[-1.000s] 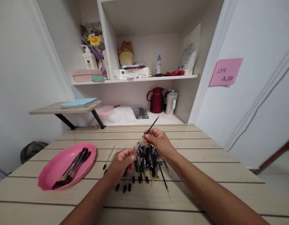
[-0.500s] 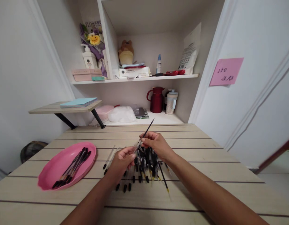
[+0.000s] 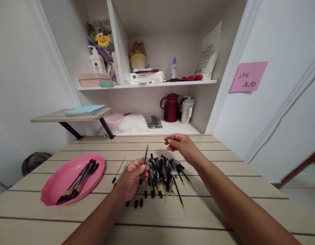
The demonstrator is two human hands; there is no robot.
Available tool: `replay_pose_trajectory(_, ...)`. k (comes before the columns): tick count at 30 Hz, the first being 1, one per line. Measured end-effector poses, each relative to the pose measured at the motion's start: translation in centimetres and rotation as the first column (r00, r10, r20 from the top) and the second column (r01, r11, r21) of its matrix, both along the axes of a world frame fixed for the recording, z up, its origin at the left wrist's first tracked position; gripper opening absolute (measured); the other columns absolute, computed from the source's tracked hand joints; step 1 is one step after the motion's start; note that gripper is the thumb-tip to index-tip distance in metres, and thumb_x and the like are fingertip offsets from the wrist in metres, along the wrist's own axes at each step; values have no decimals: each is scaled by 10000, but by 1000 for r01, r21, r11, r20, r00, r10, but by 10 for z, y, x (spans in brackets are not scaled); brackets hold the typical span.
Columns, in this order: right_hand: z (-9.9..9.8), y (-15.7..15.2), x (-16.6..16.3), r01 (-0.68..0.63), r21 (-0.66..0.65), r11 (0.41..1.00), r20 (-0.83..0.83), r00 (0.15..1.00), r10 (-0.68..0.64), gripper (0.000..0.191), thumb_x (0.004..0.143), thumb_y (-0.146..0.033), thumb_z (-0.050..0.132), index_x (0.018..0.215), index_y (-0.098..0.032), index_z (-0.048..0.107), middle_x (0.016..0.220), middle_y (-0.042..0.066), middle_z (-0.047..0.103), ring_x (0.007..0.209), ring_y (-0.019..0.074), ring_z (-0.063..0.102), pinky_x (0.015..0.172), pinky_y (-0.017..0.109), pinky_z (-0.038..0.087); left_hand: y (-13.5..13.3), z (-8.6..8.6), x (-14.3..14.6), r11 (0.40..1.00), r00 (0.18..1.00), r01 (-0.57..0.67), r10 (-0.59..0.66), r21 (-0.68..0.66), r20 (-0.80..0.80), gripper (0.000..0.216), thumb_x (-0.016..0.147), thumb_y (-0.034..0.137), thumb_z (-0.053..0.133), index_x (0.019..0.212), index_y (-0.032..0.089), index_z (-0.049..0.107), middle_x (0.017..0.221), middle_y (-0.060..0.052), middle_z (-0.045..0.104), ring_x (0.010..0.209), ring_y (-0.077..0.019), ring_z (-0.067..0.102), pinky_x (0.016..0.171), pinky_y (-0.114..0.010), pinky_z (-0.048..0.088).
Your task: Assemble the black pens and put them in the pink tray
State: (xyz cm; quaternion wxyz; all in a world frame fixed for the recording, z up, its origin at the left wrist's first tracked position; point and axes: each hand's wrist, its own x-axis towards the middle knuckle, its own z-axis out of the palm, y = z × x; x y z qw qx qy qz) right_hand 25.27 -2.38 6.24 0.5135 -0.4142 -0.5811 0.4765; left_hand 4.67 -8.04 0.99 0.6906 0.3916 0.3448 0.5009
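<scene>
My left hand [image 3: 134, 175] is closed round a pen [image 3: 146, 154], a clear barrel with a dark refill inside, its tip pointing up. The pen's lower end shows below my fingers. My right hand [image 3: 179, 144] is off to the right, above the far side of the pile. Its fingers are loosely curled and a little apart, and I see nothing between them. Beneath and between the hands lies a pile of pen parts [image 3: 160, 170]: black caps, clear barrels and dark refills with yellowish ends. Several clear barrels with black ends [image 3: 136, 204] lie at its near left.
A pink scalloped dish [image 3: 51, 185] with several black-ended pens [image 3: 79, 180] stands on the slatted table at left. Behind it is a small raised shelf [image 3: 45, 116] bearing blue paper. A red jug [image 3: 171, 108] and a pale cup [image 3: 187, 110] stand in the cabinet at the back.
The refill has gone down into the barrel, with only its tip above my left hand. My right hand has let go and moved right and slightly away. The pen now stands more upright.
</scene>
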Motion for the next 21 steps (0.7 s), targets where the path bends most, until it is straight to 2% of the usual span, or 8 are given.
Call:
replay_pose_trajectory(9,-8,12,10,-11,49,999,208,978,0,108,658,-236,579,714,-149,612,637,6,610,494,80,526,461,203,388,3,-2,-2,1000,994,16,-15,-7,107,290,711,213,610,994,172,560,737,-14,571,609,-98,539,585,-230,410)
replay_pose_trajectory(13,-16,24,18,-4,12,1000,347,938,-1,107,676,-236,549,705,-146,600,620,14,606,509,93,547,454,195,390,4,-2,-3,1000,992,18,-17,-6,125,293,722,201,599,1010,184,552,739,-8,567,613,-97,537,583,-232,409)
replay_pose_trajectory(15,-22,28,25,14,-24,1000,528,849,1,102,688,-214,519,700,-144,592,620,24,611,524,103,565,457,193,393,4,-2,-3,1000,992,22,-21,-2,125,281,729,199,590,1007,182,554,736,-7,564,608,-93,531,582,-231,408)
replay_pose_trajectory(17,-28,28,33,31,-45,999,710,704,10,78,671,-178,518,677,-144,587,604,26,615,518,111,573,458,194,392,4,-3,-4,1000,992,23,-23,-1,120,280,732,204,587,1008,176,557,737,-10,564,604,-91,527,581,-230,407)
replay_pose_trajectory(19,-33,24,41,43,-50,998,803,595,15,48,632,-145,539,650,-144,584,582,25,617,488,116,567,450,199,382,5,-3,-5,1000,993,31,-31,1,114,287,727,211,592,1010,172,561,735,-12,565,597,-89,523,568,-223,402)
replay_pose_trajectory(21,-37,18,47,57,-46,997,838,546,7,54,600,-120,554,637,-146,584,572,26,618,467,119,559,446,204,369,5,-4,-6,999,994,40,-41,5,104,297,722,214,598,1013,171,564,728,-11,564,583,-83,516,540,-208,387)
